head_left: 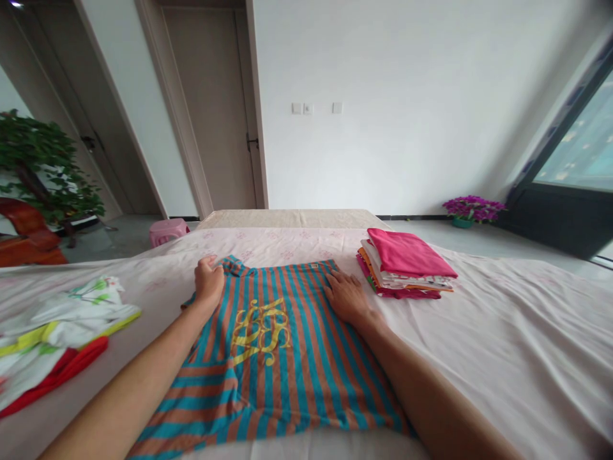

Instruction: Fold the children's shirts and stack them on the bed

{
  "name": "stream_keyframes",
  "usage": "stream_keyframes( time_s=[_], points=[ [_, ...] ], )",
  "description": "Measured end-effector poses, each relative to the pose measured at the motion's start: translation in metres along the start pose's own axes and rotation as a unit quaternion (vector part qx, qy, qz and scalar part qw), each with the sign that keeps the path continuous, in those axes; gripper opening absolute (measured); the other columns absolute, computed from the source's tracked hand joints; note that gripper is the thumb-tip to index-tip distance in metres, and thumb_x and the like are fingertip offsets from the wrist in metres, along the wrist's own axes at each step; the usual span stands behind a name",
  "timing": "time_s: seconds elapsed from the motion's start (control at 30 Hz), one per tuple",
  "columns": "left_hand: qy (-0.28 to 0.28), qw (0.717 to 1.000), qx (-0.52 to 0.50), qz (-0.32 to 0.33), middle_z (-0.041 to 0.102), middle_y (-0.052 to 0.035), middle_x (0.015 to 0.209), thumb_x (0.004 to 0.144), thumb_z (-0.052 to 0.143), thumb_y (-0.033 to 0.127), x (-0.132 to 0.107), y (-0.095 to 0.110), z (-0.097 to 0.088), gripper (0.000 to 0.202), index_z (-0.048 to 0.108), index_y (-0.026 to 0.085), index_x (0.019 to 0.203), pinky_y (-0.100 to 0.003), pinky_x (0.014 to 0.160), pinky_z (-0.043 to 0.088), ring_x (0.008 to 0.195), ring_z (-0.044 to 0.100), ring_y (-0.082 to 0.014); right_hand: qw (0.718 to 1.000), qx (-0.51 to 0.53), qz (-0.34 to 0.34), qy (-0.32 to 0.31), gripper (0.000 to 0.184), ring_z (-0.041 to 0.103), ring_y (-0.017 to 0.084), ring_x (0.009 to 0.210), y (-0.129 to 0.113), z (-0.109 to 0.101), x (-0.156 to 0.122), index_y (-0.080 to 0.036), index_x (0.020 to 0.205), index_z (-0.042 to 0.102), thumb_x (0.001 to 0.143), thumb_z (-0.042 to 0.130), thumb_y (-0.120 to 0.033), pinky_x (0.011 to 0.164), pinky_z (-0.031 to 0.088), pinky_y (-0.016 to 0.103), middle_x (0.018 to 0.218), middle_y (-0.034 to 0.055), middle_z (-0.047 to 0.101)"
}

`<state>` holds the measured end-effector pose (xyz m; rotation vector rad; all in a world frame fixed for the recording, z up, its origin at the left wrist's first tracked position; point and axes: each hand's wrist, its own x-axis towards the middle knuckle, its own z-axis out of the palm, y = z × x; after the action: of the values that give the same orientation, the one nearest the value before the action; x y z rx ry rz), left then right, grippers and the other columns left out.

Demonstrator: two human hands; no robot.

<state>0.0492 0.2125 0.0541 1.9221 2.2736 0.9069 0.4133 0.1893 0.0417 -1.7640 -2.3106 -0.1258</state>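
Note:
A striped shirt in teal and brown, with a yellow printed design, is spread on the pale sheet in front of me. At its far left corner my left hand is closed on the cloth, where a bit of the fabric is bunched. My right hand lies flat on the shirt's far right part, fingers stretched out. Part of the near left side is folded over, its stripes running crosswise.
A stack of folded clothes, pink on top, stands to the right. Loose white, yellow and red clothes lie at the left. Beyond the sheet are a pink stool, a potted purple flower and a door.

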Motion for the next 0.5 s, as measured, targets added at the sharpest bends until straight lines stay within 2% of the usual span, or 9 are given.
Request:
stream_keyframes(
  time_s=[0.13, 0.2, 0.23, 0.3, 0.37, 0.43, 0.47, 0.5],
  points=[
    [-0.031, 0.999, 0.019, 0.032, 0.072, -0.0070, 0.106, 0.082, 0.040, 0.016, -0.025, 0.005, 0.014, 0.033, 0.069, 0.020, 0.099, -0.037, 0.088, 0.050, 0.102, 0.065, -0.0241, 0.997, 0.005, -0.070, 0.034, 0.042, 0.036, 0.023, 0.139, -0.004, -0.008, -0.002, -0.020, 0.135, 0.055, 0.100, 0.033, -0.027, 0.118, 0.016, 0.040, 0.145, 0.0071, 0.050],
    [-0.060, 0.995, 0.031, 0.073, 0.071, -0.0042, 0.108, 0.079, 0.043, 0.013, -0.028, 0.010, 0.019, 0.033, 0.071, 0.023, 0.093, -0.035, 0.096, 0.047, 0.108, 0.063, -0.0221, 0.992, 0.025, -0.123, 0.027, 0.042, 0.037, 0.021, 0.138, -0.005, -0.011, -0.002, -0.019, 0.136, 0.054, 0.100, 0.035, -0.027, 0.118, 0.020, 0.037, 0.146, 0.0066, 0.050],
    [-0.071, 0.993, 0.037, 0.092, 0.070, -0.0035, 0.116, 0.079, 0.043, 0.012, -0.027, 0.013, 0.022, 0.035, 0.071, 0.023, 0.099, -0.035, 0.102, 0.043, 0.115, 0.060, -0.0212, 0.989, 0.036, -0.141, 0.016, 0.043, 0.040, 0.020, 0.137, -0.005, -0.011, -0.002, -0.019, 0.137, 0.054, 0.100, 0.035, -0.029, 0.117, 0.023, 0.036, 0.146, 0.0067, 0.050],
    [-0.088, 0.988, 0.049, 0.116, 0.059, -0.0032, 0.137, 0.082, 0.045, 0.016, -0.018, 0.017, 0.027, 0.044, 0.064, 0.024, 0.120, -0.035, 0.111, 0.035, 0.131, 0.049, -0.0210, 0.987, 0.054, -0.148, -0.005, 0.045, 0.044, 0.021, 0.134, -0.005, -0.012, -0.002, -0.018, 0.139, 0.053, 0.101, 0.034, -0.031, 0.115, 0.028, 0.035, 0.145, 0.0070, 0.050],
    [-0.096, 0.987, 0.065, 0.109, 0.043, -0.0071, 0.153, 0.086, 0.049, 0.026, -0.005, 0.018, 0.031, 0.054, 0.050, 0.023, 0.139, -0.045, 0.115, 0.029, 0.141, 0.036, -0.0270, 0.989, 0.060, -0.131, -0.015, 0.046, 0.043, 0.022, 0.135, -0.004, -0.010, -0.001, -0.018, 0.140, 0.051, 0.101, 0.033, -0.033, 0.115, 0.028, 0.036, 0.146, 0.0075, 0.049],
    [-0.091, 0.989, 0.085, 0.077, 0.032, -0.0144, 0.158, 0.088, 0.048, 0.036, 0.005, 0.018, 0.035, 0.062, 0.040, 0.019, 0.147, -0.059, 0.113, 0.025, 0.144, 0.028, -0.0362, 0.991, 0.060, -0.116, -0.018, 0.047, 0.040, 0.022, 0.137, -0.004, -0.009, 0.000, -0.017, 0.141, 0.050, 0.101, 0.033, -0.035, 0.117, 0.026, 0.038, 0.148, 0.0076, 0.048],
    [-0.086, 0.990, 0.093, 0.065, 0.029, -0.0165, 0.159, 0.090, 0.044, 0.037, 0.008, 0.018, 0.037, 0.062, 0.038, 0.018, 0.148, -0.062, 0.112, 0.023, 0.145, 0.026, -0.0379, 0.992, 0.059, -0.112, -0.020, 0.048, 0.039, 0.022, 0.138, -0.003, -0.008, 0.000, -0.018, 0.142, 0.050, 0.101, 0.032, -0.036, 0.117, 0.025, 0.038, 0.149, 0.0075, 0.047],
    [-0.082, 0.990, 0.099, 0.063, 0.027, -0.0165, 0.159, 0.092, 0.040, 0.036, 0.009, 0.017, 0.039, 0.060, 0.036, 0.017, 0.149, -0.061, 0.113, 0.021, 0.146, 0.025, -0.0364, 0.992, 0.059, -0.109, -0.022, 0.049, 0.038, 0.022, 0.139, -0.003, -0.008, 0.000, -0.018, 0.142, 0.049, 0.101, 0.031, -0.037, 0.117, 0.025, 0.039, 0.149, 0.0074, 0.046]
  ],
)
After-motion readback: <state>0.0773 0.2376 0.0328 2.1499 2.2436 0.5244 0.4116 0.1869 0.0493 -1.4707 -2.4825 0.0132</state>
